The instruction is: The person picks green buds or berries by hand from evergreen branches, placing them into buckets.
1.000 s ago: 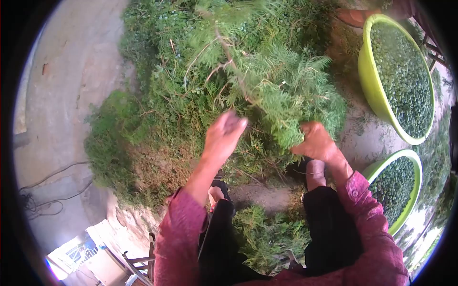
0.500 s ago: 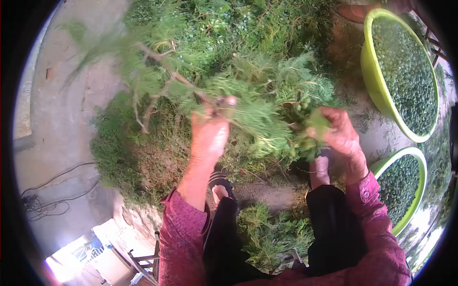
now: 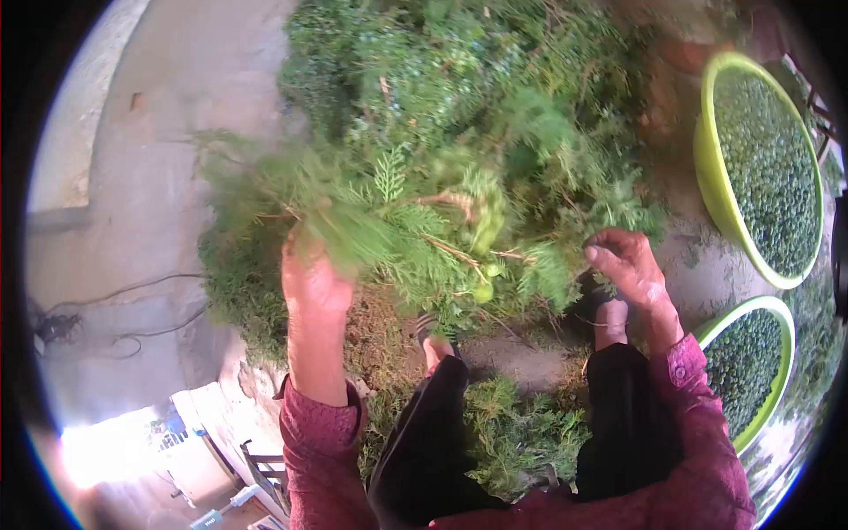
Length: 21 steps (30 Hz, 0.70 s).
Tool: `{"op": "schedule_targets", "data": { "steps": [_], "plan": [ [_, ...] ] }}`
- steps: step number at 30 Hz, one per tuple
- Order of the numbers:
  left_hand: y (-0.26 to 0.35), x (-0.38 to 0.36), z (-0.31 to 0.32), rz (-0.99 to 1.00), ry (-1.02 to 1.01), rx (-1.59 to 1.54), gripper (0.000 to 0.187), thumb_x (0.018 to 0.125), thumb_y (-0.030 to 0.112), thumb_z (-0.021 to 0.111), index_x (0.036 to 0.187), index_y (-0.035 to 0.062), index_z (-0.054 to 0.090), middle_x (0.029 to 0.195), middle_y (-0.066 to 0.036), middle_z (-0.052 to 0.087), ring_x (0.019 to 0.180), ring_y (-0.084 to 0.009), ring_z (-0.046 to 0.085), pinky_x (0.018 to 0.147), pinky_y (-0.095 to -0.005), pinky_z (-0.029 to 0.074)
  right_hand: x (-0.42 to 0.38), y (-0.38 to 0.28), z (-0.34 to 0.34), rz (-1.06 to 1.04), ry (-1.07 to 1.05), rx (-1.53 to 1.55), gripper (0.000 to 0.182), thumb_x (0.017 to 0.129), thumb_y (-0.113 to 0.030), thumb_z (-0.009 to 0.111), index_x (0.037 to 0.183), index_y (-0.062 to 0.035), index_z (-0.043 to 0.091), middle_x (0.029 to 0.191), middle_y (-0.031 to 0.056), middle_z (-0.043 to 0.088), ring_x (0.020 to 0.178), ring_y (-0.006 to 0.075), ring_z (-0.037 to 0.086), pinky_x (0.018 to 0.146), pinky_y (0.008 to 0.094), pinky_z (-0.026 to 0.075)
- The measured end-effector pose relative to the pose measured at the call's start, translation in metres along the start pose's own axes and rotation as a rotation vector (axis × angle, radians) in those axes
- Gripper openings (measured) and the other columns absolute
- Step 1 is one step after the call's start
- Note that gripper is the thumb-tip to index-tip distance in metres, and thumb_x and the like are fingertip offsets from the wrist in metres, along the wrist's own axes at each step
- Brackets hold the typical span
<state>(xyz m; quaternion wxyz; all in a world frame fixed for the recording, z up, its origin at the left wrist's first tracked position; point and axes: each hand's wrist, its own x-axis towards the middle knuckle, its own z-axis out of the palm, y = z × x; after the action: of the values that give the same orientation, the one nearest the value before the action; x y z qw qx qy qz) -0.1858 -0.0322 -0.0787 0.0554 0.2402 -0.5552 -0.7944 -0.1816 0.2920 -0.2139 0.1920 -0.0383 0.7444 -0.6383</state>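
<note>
A heap of greenery (image 3: 477, 88) fills the far middle, two yellow-green tubs (image 3: 709, 168) standing to its right, and a leafy branch (image 3: 406, 223) hangs over its near edge, its left end apparently gripped in the blurred left hand (image 3: 316, 281). The right hand (image 3: 632, 267) curls near the branch's right end, though I can't tell whether it pinches anything. A steady hold on the woody stem (image 3: 454, 251) should best still the small green fruits (image 3: 483, 292); no writing is readable.

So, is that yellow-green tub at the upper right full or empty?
Full, or nearly: in the tub, small green pieces spread right across, close to the rim.
</note>
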Motion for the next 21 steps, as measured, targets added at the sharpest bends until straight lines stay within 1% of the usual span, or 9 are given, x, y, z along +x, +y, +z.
{"op": "schedule_targets", "data": {
  "steps": [2, 4, 6, 8, 9, 13, 15, 17, 21],
  "plan": [
    [0.02, -0.014, -0.01, 0.028, 0.037, 0.111, 0.014, 0.078, 0.02, 0.063, 0.071, 0.0098, 0.057, 0.056, -0.004, 0.057, 0.047, -0.0167, 0.055, 0.045, -0.0337, 0.047, -0.005, -0.022, 0.001, -0.088, -0.012, -0.086, 0.028, 0.078, -0.027, 0.064, 0.081, 0.0003, 0.059, 0.066, 0.0012, 0.057, 0.064, 0.0068, 0.05, 0.059, 0.0236, 0.042],
    [0.024, -0.028, -0.027, -0.107, 0.166, -0.024, 0.018, 0.08, 0.025, 0.061, 0.07, 0.0106, 0.055, 0.057, -0.004, 0.056, 0.05, -0.0185, 0.056, 0.046, -0.0374, 0.047, -0.018, -0.051, 0.001, 0.003, -0.009, -0.099, 0.025, 0.079, -0.024, 0.063, 0.08, 0.0008, 0.059, 0.066, 0.0008, 0.056, 0.064, 0.0067, 0.049, 0.058, 0.0238, 0.041],
    [0.034, -0.046, -0.038, -0.112, 0.179, -0.164, 0.02, 0.08, 0.026, 0.061, 0.07, 0.0099, 0.054, 0.058, -0.005, 0.056, 0.051, -0.0207, 0.056, 0.046, -0.0376, 0.046, -0.031, -0.073, 0.001, -0.08, 0.011, -0.059, 0.02, 0.079, -0.02, 0.062, 0.079, 0.0001, 0.058, 0.064, -0.001, 0.053, 0.058, 0.005, 0.045, 0.05, 0.0211, 0.037],
    [0.044, -0.065, -0.045, -0.163, 0.173, -0.301, 0.022, 0.082, 0.026, 0.059, 0.07, 0.0091, 0.052, 0.059, -0.006, 0.056, 0.05, -0.0225, 0.055, 0.046, -0.0376, 0.045, -0.045, -0.104, -0.003, 0.061, 0.003, 0.325, 0.017, 0.08, -0.017, 0.062, 0.081, -0.001, 0.058, 0.06, -0.0034, 0.047, 0.051, 0.0027, 0.038, 0.043, 0.0187, 0.029],
    [0.047, -0.074, -0.048, -0.153, 0.196, -0.322, 0.021, 0.083, 0.026, 0.057, 0.073, 0.0077, 0.051, 0.061, -0.009, 0.057, 0.051, -0.0243, 0.056, 0.047, -0.038, 0.045, -0.05, -0.123, 0.0, 0.015, -0.021, 0.436, 0.015, 0.08, -0.016, 0.061, 0.084, -0.0015, 0.056, 0.058, -0.0052, 0.043, 0.047, 0.0016, 0.032, 0.04, 0.0175, 0.023],
    [0.064, -0.112, -0.051, -0.081, 0.158, -0.379, 0.022, 0.084, 0.024, 0.056, 0.079, 0.004, 0.05, 0.063, -0.014, 0.058, 0.05, -0.0245, 0.057, 0.044, -0.037, 0.045, -0.076, -0.208, 0.023, -0.12, -0.165, 0.499, 0.015, 0.081, -0.014, 0.06, 0.087, -0.0007, 0.056, 0.059, -0.0047, 0.042, 0.046, 0.003, 0.033, 0.04, 0.0178, 0.024],
    [0.072, -0.129, -0.05, -0.005, 0.144, -0.356, 0.021, 0.084, 0.025, 0.056, 0.08, 0.0053, 0.051, 0.06, -0.01, 0.054, 0.05, -0.024, 0.055, 0.046, -0.037, 0.044, -0.084, -0.236, 0.039, -0.092, -0.214, 0.562, 0.014, 0.082, -0.014, 0.059, 0.088, -0.0012, 0.057, 0.06, -0.004, 0.043, 0.046, 0.0038, 0.034, 0.04, 0.0182, 0.025],
    [0.077, -0.145, -0.048, 0.092, 0.17, -0.303, 0.024, 0.083, 0.026, 0.057, 0.077, 0.0036, 0.051, 0.052, -0.006, 0.05, 0.047, -0.0232, 0.056, 0.043, -0.036, 0.044, -0.092, -0.252, 0.053, -0.066, -0.228, 0.576, 0.014, 0.082, -0.014, 0.059, 0.088, -0.0018, 0.057, 0.061, -0.0033, 0.045, 0.046, 0.0043, 0.037, 0.039, 0.0182, 0.027],
    [0.077, -0.167, -0.046, 0.233, 0.247, -0.277, 0.027, 0.082, 0.025, 0.058, 0.076, 0.0011, 0.047, 0.055, -0.007, 0.05, 0.045, -0.0216, 0.055, 0.038, -0.0323, 0.044, -0.088, -0.249, 0.076, -0.021, -0.108, 0.832, 0.013, 0.078, -0.014, 0.063, 0.085, -0.0049, 0.058, 0.067, 0.0007, 0.054, 0.054, 0.0092, 0.049, 0.043, 0.0185, 0.034]
  ]
}}
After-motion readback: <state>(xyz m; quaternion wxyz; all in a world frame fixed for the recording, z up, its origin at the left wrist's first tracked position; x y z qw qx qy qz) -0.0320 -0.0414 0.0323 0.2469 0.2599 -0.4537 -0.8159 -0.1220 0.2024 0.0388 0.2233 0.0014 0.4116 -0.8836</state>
